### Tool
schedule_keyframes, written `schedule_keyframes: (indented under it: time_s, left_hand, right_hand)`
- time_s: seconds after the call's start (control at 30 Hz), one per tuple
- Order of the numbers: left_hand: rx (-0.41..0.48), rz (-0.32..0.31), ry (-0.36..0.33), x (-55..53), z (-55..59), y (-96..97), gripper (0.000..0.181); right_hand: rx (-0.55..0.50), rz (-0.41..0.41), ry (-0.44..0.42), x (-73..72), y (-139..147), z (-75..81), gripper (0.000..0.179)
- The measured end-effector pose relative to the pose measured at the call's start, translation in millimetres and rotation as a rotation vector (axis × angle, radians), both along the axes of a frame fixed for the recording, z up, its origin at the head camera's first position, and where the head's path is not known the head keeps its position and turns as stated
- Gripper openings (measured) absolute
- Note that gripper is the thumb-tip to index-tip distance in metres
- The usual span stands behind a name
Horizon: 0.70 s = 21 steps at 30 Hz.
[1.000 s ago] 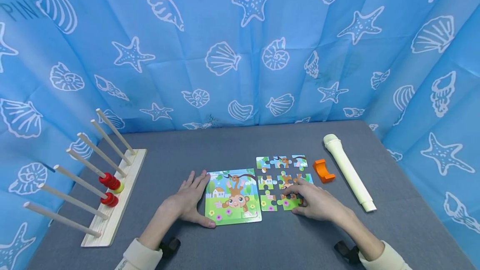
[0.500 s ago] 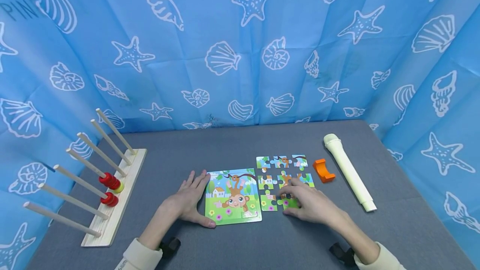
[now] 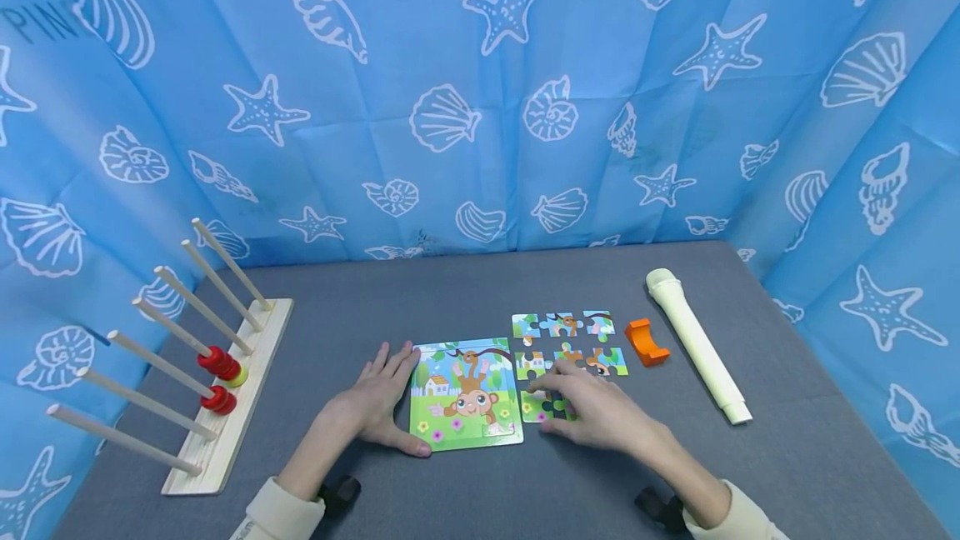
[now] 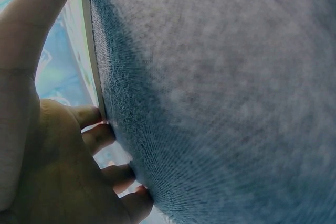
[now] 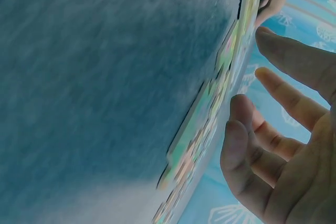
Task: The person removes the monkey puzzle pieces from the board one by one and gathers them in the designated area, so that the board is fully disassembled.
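A square puzzle board (image 3: pixel 468 432) with a monkey hanging from a branch lies flat on the grey table. My left hand (image 3: pixel 375 402) rests along its left side, thumb at the lower left corner and fingers spread towards the upper left one. To the right of the board, several loose jigsaw pieces (image 3: pixel 600 322) lie in rough rows. Over the lower pieces is my right hand (image 3: pixel 596 411), which hides some of them. In the right wrist view its fingers (image 5: pixel 294 98) are loosely bent, with nothing seen between them.
An orange curved block (image 3: pixel 645 342) and a cream microphone-shaped stick (image 3: pixel 697 344) lie at the right. On the left stands a wooden peg rack (image 3: pixel 243 390) with red rings (image 3: pixel 219 398) and a yellow one. A blue shell-patterned curtain (image 3: pixel 480 107) borders the table.
My right hand has slid left across the loose pieces, closer to the board, uncovering pieces at the right of the middle row. The left hand and the board have stayed put.
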<state>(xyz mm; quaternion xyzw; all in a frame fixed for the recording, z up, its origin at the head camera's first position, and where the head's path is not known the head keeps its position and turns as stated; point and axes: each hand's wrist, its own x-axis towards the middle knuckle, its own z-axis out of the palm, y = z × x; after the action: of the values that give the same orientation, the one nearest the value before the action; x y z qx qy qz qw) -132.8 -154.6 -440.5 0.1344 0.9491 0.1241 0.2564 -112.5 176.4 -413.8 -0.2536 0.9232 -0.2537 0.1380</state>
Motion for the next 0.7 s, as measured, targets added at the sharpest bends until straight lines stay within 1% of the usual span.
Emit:
schedule_keyframes:
  time_s: [0.27,0.33,0.57,0.7]
  left_hand:
    - [0.009,-0.002,0.007,1.0,0.3,-0.4,0.141]
    - [0.011,-0.002,0.007,1.1,0.2,-0.4,0.141]
    - [0.015,0.0,0.003,1.2,0.3,-0.5,0.141]
    - [0.019,-0.003,0.002,1.3,1.3,-0.4,0.141]
  right_hand:
    - [-0.037,0.051,-0.029,0.7,-19.2,1.8,0.044]
    - [-0.037,0.064,-0.036,1.0,-24.3,1.7,0.046]
    - [-0.022,0.102,-0.013,1.6,-38.2,-2.3,0.047]
    - [-0.014,0.114,-0.023,1.1,-43.2,-5.0,0.049]
